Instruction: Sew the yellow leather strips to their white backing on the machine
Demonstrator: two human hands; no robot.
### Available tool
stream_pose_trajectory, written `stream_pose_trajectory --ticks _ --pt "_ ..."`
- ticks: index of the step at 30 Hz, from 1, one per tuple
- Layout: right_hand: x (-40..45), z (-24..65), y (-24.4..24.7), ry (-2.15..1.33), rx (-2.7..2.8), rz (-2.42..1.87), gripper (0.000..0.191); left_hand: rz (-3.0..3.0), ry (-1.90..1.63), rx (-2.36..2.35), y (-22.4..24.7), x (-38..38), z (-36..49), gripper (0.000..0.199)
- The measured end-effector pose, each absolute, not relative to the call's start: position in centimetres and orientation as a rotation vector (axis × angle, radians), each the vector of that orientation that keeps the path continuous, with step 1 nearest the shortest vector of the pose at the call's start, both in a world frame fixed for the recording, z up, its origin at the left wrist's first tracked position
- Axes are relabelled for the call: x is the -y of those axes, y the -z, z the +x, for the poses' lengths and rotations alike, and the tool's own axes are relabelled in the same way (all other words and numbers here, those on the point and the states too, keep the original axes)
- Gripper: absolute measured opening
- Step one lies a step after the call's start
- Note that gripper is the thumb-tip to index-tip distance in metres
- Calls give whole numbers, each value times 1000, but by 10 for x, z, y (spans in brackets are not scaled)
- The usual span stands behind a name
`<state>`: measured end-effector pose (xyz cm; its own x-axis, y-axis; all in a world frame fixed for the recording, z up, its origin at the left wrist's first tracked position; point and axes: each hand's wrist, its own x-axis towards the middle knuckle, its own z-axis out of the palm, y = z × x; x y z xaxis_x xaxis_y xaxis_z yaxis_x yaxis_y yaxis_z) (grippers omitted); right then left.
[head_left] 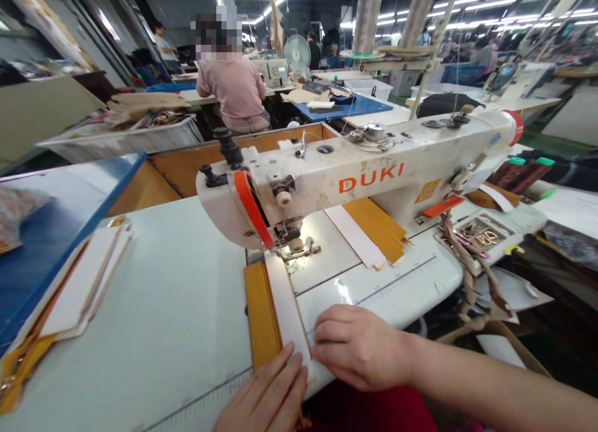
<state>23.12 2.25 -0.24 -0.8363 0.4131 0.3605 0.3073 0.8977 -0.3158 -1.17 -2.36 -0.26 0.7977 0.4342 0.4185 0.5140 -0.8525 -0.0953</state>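
A long strip with a white face and a thin tan edge (pixel 286 301) lies lengthwise on the sewing machine bed. Its far end is under the lit presser foot (pixel 296 250). Beside it on the left rests a mustard-brown folded piece (pixel 260 314). My left hand (pixel 268 394) lies flat, fingers stretched across the near end of the strip and the brown piece. On the strip's right edge, my right hand (pixel 362 348) has its fingers curled and pressed together at the border. The white sewing machine (pixel 317 180) stands over the work.
More white and mustard strips (pixel 367 233) lie under the machine arm. A stack of similar pieces (pixel 79 289) sits at the left. To the right are a small parts tray (pixel 486 233) and hanging fabric strips (pixel 467 282). A person in pink (pixel 233 86) sits ahead.
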Motion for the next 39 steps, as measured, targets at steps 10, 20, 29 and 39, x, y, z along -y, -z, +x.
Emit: stream_pose_trajectory --ticks 10,20,29,39 --pt "-21 233 1 -375 2615 -522 20 -2633 943 893 41 35 -4 38" --pt "-18 225 -9 -253 2705 -478 21 -2694 698 808 9 29 -5 31" --pt "-20 225 -13 -219 2800 -415 19 -2673 764 911 19 30 -5 31" --pt "-22 225 -15 -251 2821 -410 20 -2678 700 837 13 28 -8 32"
